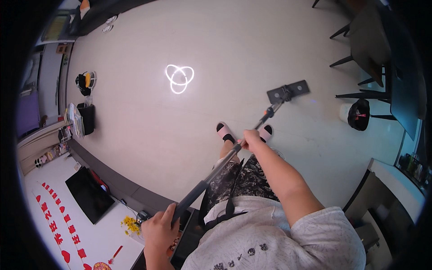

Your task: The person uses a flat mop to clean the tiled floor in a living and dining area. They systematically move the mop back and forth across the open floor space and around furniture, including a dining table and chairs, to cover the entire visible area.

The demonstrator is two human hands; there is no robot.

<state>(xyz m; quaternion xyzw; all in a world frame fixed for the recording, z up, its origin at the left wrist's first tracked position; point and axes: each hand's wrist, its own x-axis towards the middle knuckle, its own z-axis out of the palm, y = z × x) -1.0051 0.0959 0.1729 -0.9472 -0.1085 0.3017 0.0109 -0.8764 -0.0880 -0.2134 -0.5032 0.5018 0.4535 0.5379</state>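
A flat mop (219, 167) with a long grey pole runs slantwise in front of me from lower left to upper right. My left hand (159, 228) is closed round the dark grip at the pole's upper end. Farther down, my right hand (251, 140) wraps round the metal part of the pole, above my feet. The dark rectangular mop head (298, 89) lies on the pale floor (234, 58), ahead and to the right. An orange piece shows on the pole near the head.
Right: a small bin with a black bag (358, 114), dark chairs (366, 42) and a table (407, 76). Left: a black bin (86, 118) with papers, a round-framed object (85, 82), and a low cabinet (121, 186) below a television (90, 194). A light reflection lies on the floor.
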